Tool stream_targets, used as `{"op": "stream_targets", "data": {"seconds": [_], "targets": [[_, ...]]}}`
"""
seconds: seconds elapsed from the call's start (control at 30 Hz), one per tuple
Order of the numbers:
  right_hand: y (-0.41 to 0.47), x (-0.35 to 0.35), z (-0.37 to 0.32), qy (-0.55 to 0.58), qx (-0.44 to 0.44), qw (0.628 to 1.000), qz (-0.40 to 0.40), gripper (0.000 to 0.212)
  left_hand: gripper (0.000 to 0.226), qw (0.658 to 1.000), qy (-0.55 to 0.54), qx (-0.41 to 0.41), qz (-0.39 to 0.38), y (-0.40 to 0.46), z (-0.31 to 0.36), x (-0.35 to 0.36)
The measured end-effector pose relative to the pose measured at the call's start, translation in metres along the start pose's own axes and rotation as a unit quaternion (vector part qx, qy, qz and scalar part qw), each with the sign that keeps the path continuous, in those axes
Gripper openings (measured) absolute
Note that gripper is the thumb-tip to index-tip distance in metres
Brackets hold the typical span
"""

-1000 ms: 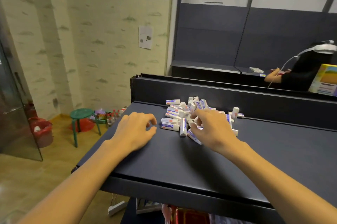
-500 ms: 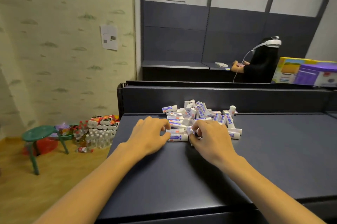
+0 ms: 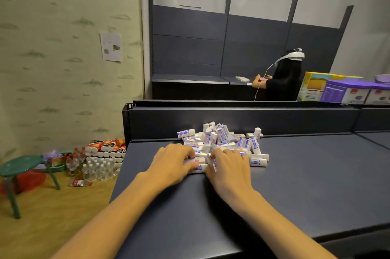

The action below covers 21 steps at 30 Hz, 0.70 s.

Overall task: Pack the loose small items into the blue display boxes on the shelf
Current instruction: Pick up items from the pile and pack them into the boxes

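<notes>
A pile of small white-and-blue erasers [image 3: 223,140] lies on the dark shelf top [image 3: 306,174], against its raised back rail. My left hand [image 3: 172,163] is at the pile's front left, its fingers and thumb curled round a couple of erasers [image 3: 196,160]. My right hand [image 3: 229,167] is beside it at the front middle and pinches an upright eraser [image 3: 211,160] between thumb and fingers. The two hands almost touch. No blue display box is in view.
The back rail [image 3: 232,120] bounds the shelf behind the pile. Beyond it a person in a headset [image 3: 283,81] works at another shelf, near colourful boxes [image 3: 337,90]. On the floor to the left stand bottles [image 3: 97,169] and a green stool [image 3: 21,163].
Both hands have slid forward into the front of the pile. The left hand has gone from resting on bare shelf to gripping erasers. The view has swung to the right.
</notes>
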State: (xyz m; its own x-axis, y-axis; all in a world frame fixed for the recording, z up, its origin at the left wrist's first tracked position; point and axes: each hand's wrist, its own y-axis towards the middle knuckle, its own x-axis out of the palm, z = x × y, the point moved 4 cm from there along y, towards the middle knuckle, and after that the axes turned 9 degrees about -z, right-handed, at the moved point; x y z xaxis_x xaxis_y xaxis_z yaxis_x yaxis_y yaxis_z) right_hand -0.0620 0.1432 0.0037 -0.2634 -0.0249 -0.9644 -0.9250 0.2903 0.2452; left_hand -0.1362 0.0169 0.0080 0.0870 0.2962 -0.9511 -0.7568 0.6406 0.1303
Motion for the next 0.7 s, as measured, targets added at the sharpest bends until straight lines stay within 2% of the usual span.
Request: {"op": "stream_targets", "data": {"seconds": [0.17,0.27,0.53,0.7], "targets": [[-0.001,0.004,0.002,0.034,0.021,0.999,0.008,0.04,0.036,1.0,0.011,-0.001,-0.009,0.0,0.001,0.001],[0.0,0.002,0.003,0.041,0.03,0.999,0.003,0.031,0.037,1.0,0.023,0.0,0.007,-0.003,0.003,0.0],[-0.002,-0.003,0.005,0.155,0.024,0.987,0.023,0.022,0.033,0.998,0.025,0.001,0.05,-0.017,-0.008,-0.011],[-0.011,-0.012,0.007,0.263,0.033,0.964,0.022,0.019,0.03,0.997,0.004,0.015,0.071,-0.024,-0.008,-0.014]]}}
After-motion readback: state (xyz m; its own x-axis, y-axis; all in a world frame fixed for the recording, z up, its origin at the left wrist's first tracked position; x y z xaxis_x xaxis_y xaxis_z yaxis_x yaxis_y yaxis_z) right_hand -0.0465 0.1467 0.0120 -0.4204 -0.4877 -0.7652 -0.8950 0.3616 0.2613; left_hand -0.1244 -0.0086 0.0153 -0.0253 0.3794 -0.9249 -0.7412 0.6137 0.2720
